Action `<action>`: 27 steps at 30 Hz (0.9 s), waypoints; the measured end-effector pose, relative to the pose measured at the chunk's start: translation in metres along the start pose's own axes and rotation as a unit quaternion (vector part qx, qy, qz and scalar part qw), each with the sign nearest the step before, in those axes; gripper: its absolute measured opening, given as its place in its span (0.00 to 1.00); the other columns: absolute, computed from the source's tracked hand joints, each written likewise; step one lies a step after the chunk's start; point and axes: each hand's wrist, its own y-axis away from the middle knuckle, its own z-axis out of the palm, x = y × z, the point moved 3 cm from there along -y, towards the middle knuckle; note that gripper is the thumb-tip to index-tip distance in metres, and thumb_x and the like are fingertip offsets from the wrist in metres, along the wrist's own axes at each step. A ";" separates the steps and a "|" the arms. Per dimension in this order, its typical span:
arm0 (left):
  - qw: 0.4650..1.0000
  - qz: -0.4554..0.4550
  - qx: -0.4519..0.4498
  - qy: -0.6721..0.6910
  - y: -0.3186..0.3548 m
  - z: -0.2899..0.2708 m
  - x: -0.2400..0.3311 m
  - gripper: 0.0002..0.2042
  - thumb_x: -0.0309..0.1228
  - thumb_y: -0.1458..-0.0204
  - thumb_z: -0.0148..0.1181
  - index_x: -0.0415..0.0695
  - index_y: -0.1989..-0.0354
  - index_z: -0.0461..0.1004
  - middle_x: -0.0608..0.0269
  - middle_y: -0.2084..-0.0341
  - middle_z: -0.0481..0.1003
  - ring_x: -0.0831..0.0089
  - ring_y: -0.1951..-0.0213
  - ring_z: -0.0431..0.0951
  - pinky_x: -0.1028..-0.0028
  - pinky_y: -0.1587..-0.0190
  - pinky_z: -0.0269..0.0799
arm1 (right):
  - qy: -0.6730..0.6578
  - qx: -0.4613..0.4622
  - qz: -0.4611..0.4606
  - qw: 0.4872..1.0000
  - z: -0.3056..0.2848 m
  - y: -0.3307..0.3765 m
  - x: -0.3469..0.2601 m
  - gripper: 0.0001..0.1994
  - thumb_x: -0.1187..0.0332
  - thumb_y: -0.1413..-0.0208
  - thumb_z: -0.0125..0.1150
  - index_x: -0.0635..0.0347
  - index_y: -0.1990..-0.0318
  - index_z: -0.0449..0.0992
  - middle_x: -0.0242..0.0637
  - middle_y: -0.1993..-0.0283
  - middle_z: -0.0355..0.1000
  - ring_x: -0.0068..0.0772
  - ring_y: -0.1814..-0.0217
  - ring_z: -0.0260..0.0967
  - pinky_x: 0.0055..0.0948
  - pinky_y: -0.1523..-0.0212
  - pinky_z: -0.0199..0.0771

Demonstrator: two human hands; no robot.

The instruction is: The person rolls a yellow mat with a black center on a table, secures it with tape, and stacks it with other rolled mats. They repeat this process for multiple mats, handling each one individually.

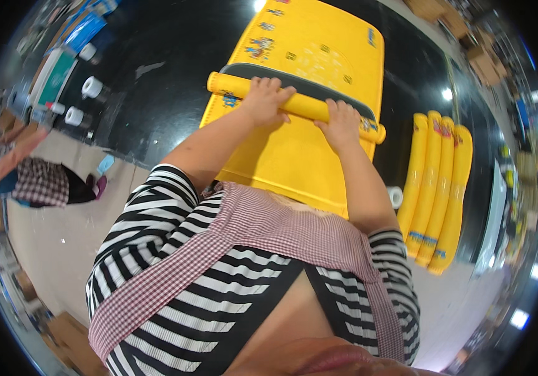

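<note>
Across a yellow printed mat (pixel 300 169) on the table lies a yellow mat rolled into a tube (pixel 309 106). My left hand (pixel 266 100) rests over the tube left of its middle, with fingers curled on its top and the thumb on the near side. Nearer the tube's right end, my right hand (pixel 342 125) grips it the same way. A dark grey strip (pixel 281 76) shows just beyond the tube, and past it spreads flat yellow mat with small printed pictures. Whether the tube joins one of these flat layers is hidden.
Several rolled yellow mats (pixel 433 188) lie side by side at the right of the black table (pixel 162 75). White tape rolls (pixel 92 86) stand at the left, and another white roll (pixel 395 197) sits by my right forearm. Another person (pixel 40 178) is at the far left.
</note>
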 end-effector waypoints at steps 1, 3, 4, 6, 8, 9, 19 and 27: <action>0.999 -0.021 -0.036 -0.016 -0.003 -0.003 -0.001 0.32 0.52 0.48 0.69 0.54 0.36 0.71 0.52 0.47 0.71 0.51 0.40 0.69 0.50 0.35 0.57 | -0.007 -0.020 -0.003 1.000 -0.001 -0.004 -0.002 0.30 0.50 0.48 0.73 0.55 0.41 0.74 0.41 0.49 0.72 0.46 0.41 0.67 0.47 0.39 0.62; 0.993 -0.008 -0.116 -0.005 -0.018 -0.005 -0.005 0.32 0.51 0.47 0.69 0.54 0.35 0.69 0.51 0.48 0.72 0.49 0.41 0.69 0.51 0.38 0.60 | -0.004 -0.042 -0.003 0.999 -0.008 -0.007 0.000 0.30 0.49 0.47 0.72 0.56 0.41 0.74 0.42 0.48 0.73 0.46 0.42 0.68 0.46 0.40 0.64; 0.993 0.005 -0.118 -0.008 -0.019 -0.002 -0.010 0.32 0.51 0.47 0.69 0.54 0.35 0.69 0.51 0.49 0.72 0.49 0.42 0.70 0.52 0.39 0.62 | 0.001 -0.054 -0.001 0.999 -0.012 -0.002 -0.002 0.30 0.49 0.47 0.72 0.56 0.41 0.74 0.42 0.48 0.73 0.46 0.42 0.68 0.46 0.41 0.64; 0.989 0.017 -0.144 -0.004 -0.006 -0.010 0.003 0.32 0.51 0.47 0.69 0.54 0.35 0.68 0.50 0.50 0.72 0.49 0.43 0.72 0.52 0.40 0.63 | 0.005 -0.083 0.007 0.997 -0.016 0.018 -0.007 0.31 0.49 0.47 0.72 0.57 0.41 0.73 0.43 0.48 0.73 0.47 0.43 0.69 0.45 0.42 0.65; 0.988 0.028 -0.149 -0.001 0.040 -0.016 0.019 0.32 0.51 0.47 0.70 0.54 0.36 0.69 0.48 0.52 0.73 0.48 0.46 0.74 0.52 0.43 0.67 | -0.014 -0.094 -0.013 0.995 -0.026 0.060 -0.026 0.33 0.49 0.49 0.74 0.58 0.41 0.73 0.43 0.51 0.72 0.46 0.46 0.69 0.45 0.44 0.67; 0.987 0.029 -0.161 0.004 0.068 -0.022 0.030 0.31 0.50 0.47 0.70 0.53 0.36 0.69 0.49 0.53 0.73 0.48 0.47 0.75 0.52 0.44 0.67 | -0.029 -0.110 -0.023 0.993 -0.034 0.084 -0.040 0.34 0.49 0.49 0.74 0.58 0.39 0.72 0.43 0.51 0.72 0.47 0.46 0.69 0.44 0.44 0.67; 0.988 0.134 -0.039 0.073 0.110 -0.018 0.051 0.36 0.46 0.49 0.71 0.55 0.30 0.68 0.54 0.50 0.71 0.57 0.47 0.72 0.56 0.44 0.65 | -0.081 -0.163 0.017 0.983 -0.050 0.103 -0.052 0.39 0.41 0.46 0.69 0.54 0.32 0.70 0.54 0.31 0.66 0.54 0.29 0.63 0.48 0.30 0.62; 0.988 0.151 -0.027 0.029 0.103 -0.011 0.073 0.36 0.41 0.50 0.72 0.56 0.29 0.67 0.59 0.49 0.73 0.60 0.46 0.73 0.57 0.41 0.64 | -0.283 0.009 0.174 0.943 -0.070 0.125 0.022 0.25 0.55 0.41 0.69 0.57 0.40 0.78 0.48 0.36 0.74 0.51 0.31 0.67 0.45 0.28 0.62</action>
